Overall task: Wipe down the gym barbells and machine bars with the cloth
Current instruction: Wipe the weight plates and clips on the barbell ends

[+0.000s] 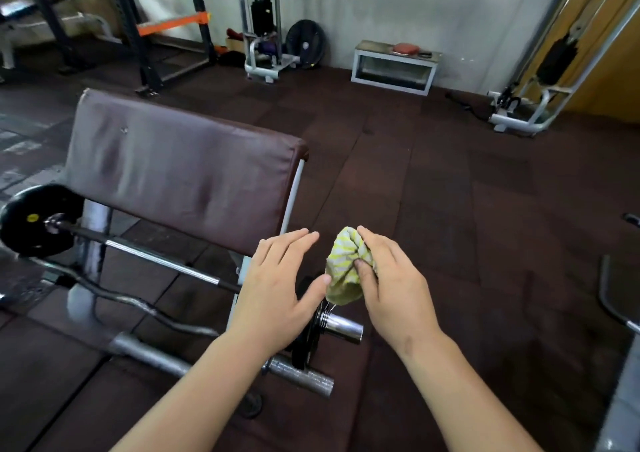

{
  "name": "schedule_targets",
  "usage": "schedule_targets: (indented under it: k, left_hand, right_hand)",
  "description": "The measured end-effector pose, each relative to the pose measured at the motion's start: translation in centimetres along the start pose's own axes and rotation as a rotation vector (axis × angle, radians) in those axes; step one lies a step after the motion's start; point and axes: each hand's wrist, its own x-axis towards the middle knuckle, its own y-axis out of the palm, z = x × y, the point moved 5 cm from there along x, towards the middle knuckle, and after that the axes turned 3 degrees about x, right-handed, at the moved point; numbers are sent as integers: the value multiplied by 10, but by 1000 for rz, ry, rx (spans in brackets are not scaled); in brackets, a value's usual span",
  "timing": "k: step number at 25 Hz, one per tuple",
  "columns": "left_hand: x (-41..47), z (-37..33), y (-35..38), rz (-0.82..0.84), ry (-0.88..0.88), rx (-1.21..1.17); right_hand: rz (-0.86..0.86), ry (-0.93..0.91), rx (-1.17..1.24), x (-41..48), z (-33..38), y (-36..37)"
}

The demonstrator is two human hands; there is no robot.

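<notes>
A yellow and grey striped cloth (344, 268) is bunched up in my right hand (388, 282), which grips it with thumb and curled fingers. My left hand (277, 285) hovers just left of the cloth with straight fingers, its thumb tip close to the fabric. Below both hands a barbell (162, 261) rests on a preacher curl bench's rack, with a black plate (34, 221) at its far left end and a chrome sleeve (343, 328) at the near end. A curved bar (138, 304) lies lower on the same rack.
The brown padded armrest (183, 171) of the bench stands left of my hands. A squat rack with an orange bar (173, 23), a cable machine (261, 25), a leaning plate (304, 43) and a low white box (394, 67) line the far wall. Dark rubber floor lies to the right.
</notes>
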Motion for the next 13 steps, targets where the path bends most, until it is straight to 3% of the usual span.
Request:
schedule_targets:
  k: [6, 13]
  left_hand:
    - [-36, -10, -53, -35, -95, 37]
    - [-92, 30, -116, -129, -279, 98]
  right_hand:
    - [68, -76, 42, -13, 54, -19]
    - [266, -203, 137, -19, 125, 41]
